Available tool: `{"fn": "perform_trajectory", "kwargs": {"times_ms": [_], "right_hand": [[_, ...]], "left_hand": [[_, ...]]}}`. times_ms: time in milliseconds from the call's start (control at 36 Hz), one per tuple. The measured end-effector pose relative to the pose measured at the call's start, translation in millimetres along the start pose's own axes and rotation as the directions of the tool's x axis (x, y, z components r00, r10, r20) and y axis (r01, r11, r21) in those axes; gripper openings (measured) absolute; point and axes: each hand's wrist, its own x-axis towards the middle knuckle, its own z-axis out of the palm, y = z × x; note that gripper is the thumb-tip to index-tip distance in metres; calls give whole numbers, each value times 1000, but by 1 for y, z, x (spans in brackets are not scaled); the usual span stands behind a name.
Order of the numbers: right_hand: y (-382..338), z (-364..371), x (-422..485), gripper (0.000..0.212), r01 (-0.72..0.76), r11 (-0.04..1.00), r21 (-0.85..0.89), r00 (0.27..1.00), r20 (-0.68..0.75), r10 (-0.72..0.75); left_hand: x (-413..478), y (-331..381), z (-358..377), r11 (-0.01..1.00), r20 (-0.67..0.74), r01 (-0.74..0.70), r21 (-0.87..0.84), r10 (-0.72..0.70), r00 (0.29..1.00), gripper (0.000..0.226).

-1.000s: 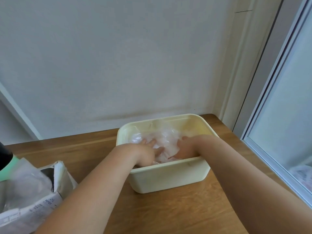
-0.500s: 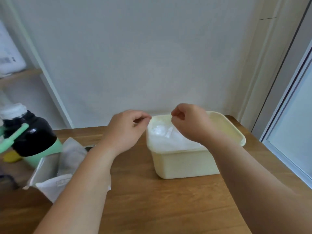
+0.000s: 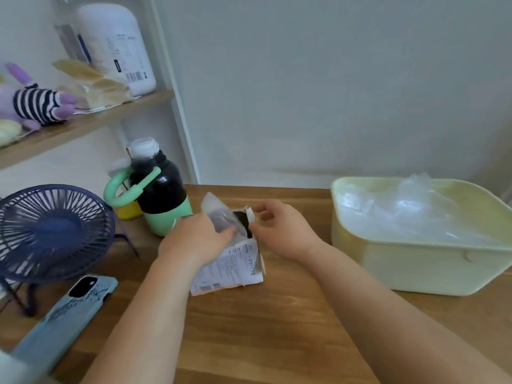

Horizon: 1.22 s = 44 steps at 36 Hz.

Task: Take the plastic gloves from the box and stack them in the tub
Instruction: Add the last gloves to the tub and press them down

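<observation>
A torn white cardboard glove box (image 3: pixel 230 268) lies on the wooden table in front of me. A clear plastic glove (image 3: pixel 219 210) sticks up out of its open top. My left hand (image 3: pixel 194 241) lies over the box's left side, fingers touching the glove at the opening. My right hand (image 3: pixel 279 231) pinches the torn flap (image 3: pixel 250 212) at the box's right edge. The pale yellow tub (image 3: pixel 415 261) stands at the right, with a heap of clear gloves (image 3: pixel 415 209) inside reaching above its rim.
A black and green bottle (image 3: pixel 158 189) stands just behind the box at the left. A dark blue desk fan (image 3: pixel 52 234) and a phone (image 3: pixel 66 314) in a light blue case are at the far left. A shelf (image 3: pixel 83 123) with a jug and plush toy hangs above.
Both hands left the tub, rose above it, then moved left to the glove box. The view swung left, so the tub now sits at the right.
</observation>
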Motion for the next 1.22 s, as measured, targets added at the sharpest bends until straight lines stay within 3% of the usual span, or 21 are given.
{"fn": "perform_trajectory", "kwargs": {"times_ms": [139, 250, 361, 444, 556, 639, 695, 806, 861, 917, 1056, 1139, 1222], "right_hand": [[3, 3, 3, 32, -29, 998, 56, 998, 53, 26], [5, 1, 2, 30, -50, 995, 88, 995, 88, 42], [9, 1, 0, 26, -66, 988, 138, 994, 94, 53], [11, 1, 1, 24, -71, 984, 165, 994, 99, 55], [11, 2, 2, 27, -27, 996, 81, 998, 58, 23], [6, 2, 3, 34, 95, 995, -17, 995, -19, -95], [-1, 2, 3, 34, 178, 984, 9, 984, 25, -178], [-10, 5, 5, 12, 235, 970, 60, 969, 68, -238], [-10, 5, 8, 17, 226, 973, 36, 974, 6, -227], [-9, 2, 9, 20, 164, 982, 95, 987, -20, -162], [-7, -6, 14, 35, -1, 914, 407, 1000, -2, 2], [-7, -9, 18, 28, -43, 823, 567, 998, -14, 61], [-10, -17, 21, 25, -41, 650, 759, 988, -65, 138]], "left_hand": [[5, 12, 1, 999, 157, -2, -33, 8, 988, 45], [3, 19, -3, 995, 289, -85, -52, 96, 952, 21], [5, 8, 4, 970, 166, -90, -224, 129, 978, 12], [5, 2, 7, 860, -4, -93, -502, 106, 994, 15], [1, -2, 6, 707, -198, -176, -685, 52, 979, 23], [-1, -4, 6, 622, -250, -253, -741, 94, 964, 24], [-3, -5, 6, 566, -251, -305, -766, 172, 952, 24], [-6, -3, 3, 423, -291, -359, -832, 218, 931, 22], [-4, -4, 4, 381, -302, -355, -854, 193, 934, 25], [-2, -9, 5, 418, -261, -326, -848, 206, 943, 29], [1, -14, 9, 740, -5, -218, -637, 279, 960, 46], [1, -7, 11, 799, 16, -237, -553, 294, 956, 39], [-3, -1, 8, 810, 19, -268, -522, 326, 945, 29]]}}
